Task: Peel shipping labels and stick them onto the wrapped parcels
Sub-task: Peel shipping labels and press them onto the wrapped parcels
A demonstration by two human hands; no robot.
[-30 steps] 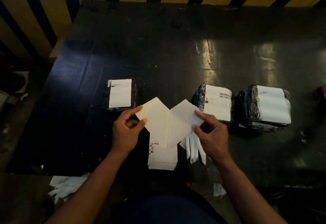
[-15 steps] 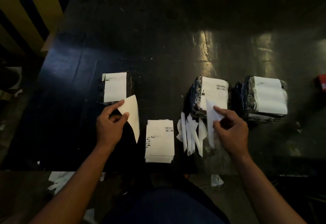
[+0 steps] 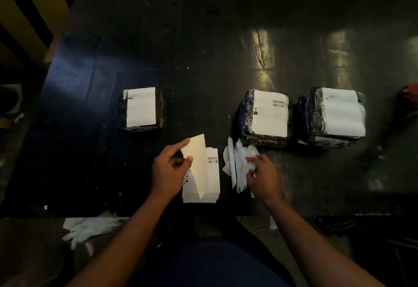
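**One label in the left hand, three parcels on the table**

One label [image 3: 196, 162], blank side to the camera, is pinched between thumb and forefinger of the left hand [image 3: 168, 173] and stands tilted over the label stack [image 3: 209, 181], hiding the stack's left part. The right hand [image 3: 263, 177] rests with curled fingers on the backing strips [image 3: 236, 165] just right of the stack; whether it grips a strip cannot be told. Beyond the hands, three wrapped parcels lie on the dark table [image 3: 203, 49], each already labelled on top: the left parcel [image 3: 141, 108] stands apart, the middle parcel [image 3: 265, 117] and right parcel [image 3: 332, 116] sit side by side. Print on the labels is too small to read. At the right edge a red object [image 3: 411, 95] is cut off and blurred. White scraps [image 3: 88, 230] lie on the floor below the table's near edge.
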